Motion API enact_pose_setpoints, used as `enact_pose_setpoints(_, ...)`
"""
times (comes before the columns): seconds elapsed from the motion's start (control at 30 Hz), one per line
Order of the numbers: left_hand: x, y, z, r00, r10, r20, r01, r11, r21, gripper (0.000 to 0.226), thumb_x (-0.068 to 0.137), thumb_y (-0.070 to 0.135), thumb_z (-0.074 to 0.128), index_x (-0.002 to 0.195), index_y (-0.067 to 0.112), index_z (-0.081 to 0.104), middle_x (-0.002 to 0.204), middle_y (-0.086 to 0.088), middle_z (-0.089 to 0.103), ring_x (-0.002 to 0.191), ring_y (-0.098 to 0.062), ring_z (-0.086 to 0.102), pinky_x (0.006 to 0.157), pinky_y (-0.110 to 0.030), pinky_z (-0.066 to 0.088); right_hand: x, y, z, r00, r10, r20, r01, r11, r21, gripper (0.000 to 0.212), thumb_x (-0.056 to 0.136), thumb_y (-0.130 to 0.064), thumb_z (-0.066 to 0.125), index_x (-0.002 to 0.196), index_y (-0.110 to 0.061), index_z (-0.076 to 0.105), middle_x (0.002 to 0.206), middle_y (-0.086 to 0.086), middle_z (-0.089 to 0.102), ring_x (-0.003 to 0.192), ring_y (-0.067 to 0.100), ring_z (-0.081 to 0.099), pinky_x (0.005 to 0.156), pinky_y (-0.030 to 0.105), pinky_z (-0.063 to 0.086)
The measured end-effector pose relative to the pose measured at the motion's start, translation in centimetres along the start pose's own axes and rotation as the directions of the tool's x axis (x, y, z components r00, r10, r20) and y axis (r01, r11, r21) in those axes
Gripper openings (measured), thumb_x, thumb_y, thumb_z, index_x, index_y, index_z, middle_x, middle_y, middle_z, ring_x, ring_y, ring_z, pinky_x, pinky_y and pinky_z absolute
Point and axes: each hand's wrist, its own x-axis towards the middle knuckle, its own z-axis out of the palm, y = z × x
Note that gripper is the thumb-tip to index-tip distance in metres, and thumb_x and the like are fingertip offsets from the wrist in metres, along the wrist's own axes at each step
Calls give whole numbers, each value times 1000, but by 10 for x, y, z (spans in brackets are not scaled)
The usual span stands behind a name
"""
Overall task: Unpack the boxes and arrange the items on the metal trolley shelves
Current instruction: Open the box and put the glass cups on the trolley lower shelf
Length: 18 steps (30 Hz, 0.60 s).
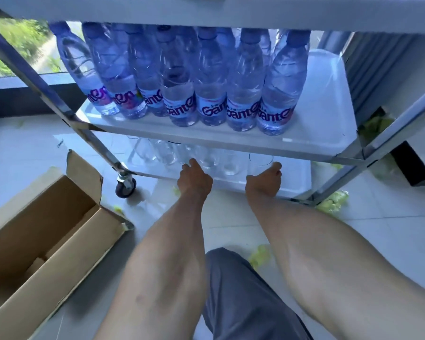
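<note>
The metal trolley (pixel 231 141) has three shelves. Its middle shelf carries several clear water bottles (pixel 182 82) with blue caps and "Ganten" labels, standing in rows. Several clear drinking glasses (pixel 162 153) stand on the bottom shelf (pixel 297 177), partly hidden by the shelf above. Both of my arms reach to that bottom shelf. My right hand (pixel 264 180) is wrapped round a glass (pixel 260 161), thumb on its right side. My left hand (pixel 194 179) sits at the glasses with fingers curled and thumb up; whether it holds one is hidden.
An open cardboard box (pixel 42 231) lies on the tiled floor at the left, with a cardboard insert inside. A trolley caster (pixel 125 185) stands beside it. Yellow-green scraps (pixel 334 202) litter the floor. My knee in grey trousers (pixel 243 290) is between my arms. A window is at the far left.
</note>
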Motion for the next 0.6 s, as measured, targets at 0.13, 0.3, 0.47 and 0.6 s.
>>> enact_pose_setpoints(0.13,9,-3,8,1000,-6,16,6,1000,3,59,90,13,52,144,10,29,134,-17,43,123,-35,49,94,-43,43,15,-3,6,999,18,37,-18,1000,-2,71,75,-7,75,133,-6,34,122,16,54,110,36,56,87,39,44)
enact_pose_setpoints(0.3,15,-2,17,1000,6,20,-6,1000,-5,57,88,11,52,141,9,31,129,-17,44,119,-35,50,89,-42,43,26,-10,16,998,52,20,-52,998,31,72,69,-5,75,130,-9,36,112,15,61,104,37,60,87,39,46)
enact_pose_setpoints(0.47,16,0,21,1000,1,27,-1,1000,-6,59,89,11,53,143,11,29,131,-16,42,119,-34,50,89,-41,44,24,-11,16,999,34,22,-34,999,3,71,71,-5,72,131,-15,35,111,12,62,102,36,61,83,38,47)
enact_pose_setpoints(0.6,12,-2,24,999,3,32,-3,1000,-1,61,90,12,52,146,11,27,131,-16,42,119,-34,50,90,-41,44,20,-7,14,997,74,1,-74,997,-2,64,76,-9,67,132,-21,36,108,9,64,98,35,62,76,36,45)
